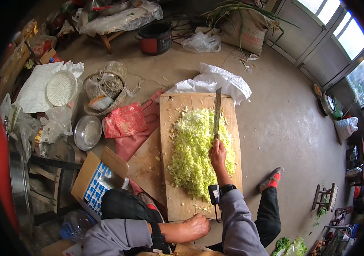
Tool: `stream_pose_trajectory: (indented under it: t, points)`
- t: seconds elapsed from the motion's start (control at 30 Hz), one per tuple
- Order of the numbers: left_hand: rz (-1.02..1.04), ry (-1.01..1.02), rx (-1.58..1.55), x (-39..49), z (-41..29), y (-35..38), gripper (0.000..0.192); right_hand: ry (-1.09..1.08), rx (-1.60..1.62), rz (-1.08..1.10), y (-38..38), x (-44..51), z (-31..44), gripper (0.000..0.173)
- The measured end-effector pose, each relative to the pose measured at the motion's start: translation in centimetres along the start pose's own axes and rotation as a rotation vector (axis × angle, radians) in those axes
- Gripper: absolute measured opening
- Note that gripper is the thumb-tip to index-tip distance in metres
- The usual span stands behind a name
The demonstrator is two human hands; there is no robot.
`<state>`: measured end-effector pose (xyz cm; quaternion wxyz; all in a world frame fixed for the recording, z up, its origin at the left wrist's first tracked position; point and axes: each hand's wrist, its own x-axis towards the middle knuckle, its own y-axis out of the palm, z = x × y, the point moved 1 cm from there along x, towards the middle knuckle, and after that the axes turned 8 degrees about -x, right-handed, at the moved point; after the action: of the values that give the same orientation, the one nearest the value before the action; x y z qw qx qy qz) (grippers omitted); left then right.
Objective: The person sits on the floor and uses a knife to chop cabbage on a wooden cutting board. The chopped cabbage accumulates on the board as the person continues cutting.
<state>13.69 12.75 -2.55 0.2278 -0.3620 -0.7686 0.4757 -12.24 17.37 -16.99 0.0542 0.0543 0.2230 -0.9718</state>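
Observation:
My right hand [218,153] grips the handle of a kitchen knife [217,108], its long blade pointing away from me and seen nearly edge-on. The knife is over the right side of a broad heap of finely chopped, pale green leafy vegetable [198,153], probably cabbage. That heap covers much of a wooden cutting board [182,209], with small bits scattered near the board's edges. At the board's near edge, my left hand [198,226] is curled into a loose fist. Nothing shows in it, and whether it touches the board is unclear.
Left of the board lie a red bag [126,120], a pink rubber glove [151,107], a metal bowl [87,132] and an open carton [114,160] of small blue-and-white boxes. A white woven sack [214,81] lies beyond the board. Leafy greens [289,246] sit at lower right.

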Motion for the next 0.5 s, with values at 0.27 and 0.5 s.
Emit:
stream_pose_trajectory:
  t: [0.27, 0.5]
  points:
    - [-0.037, -0.021, -0.009, 0.4, 0.7, -0.1, 0.011, 0.245, -0.050, 0.167, 0.7, -0.8, -2.9, 0.052]
    - [0.008, -0.034, -0.054, 0.5, 0.2, 0.7, 0.012, -0.001, 0.237, 0.075, 1.2, 0.5, 0.2, 0.043]
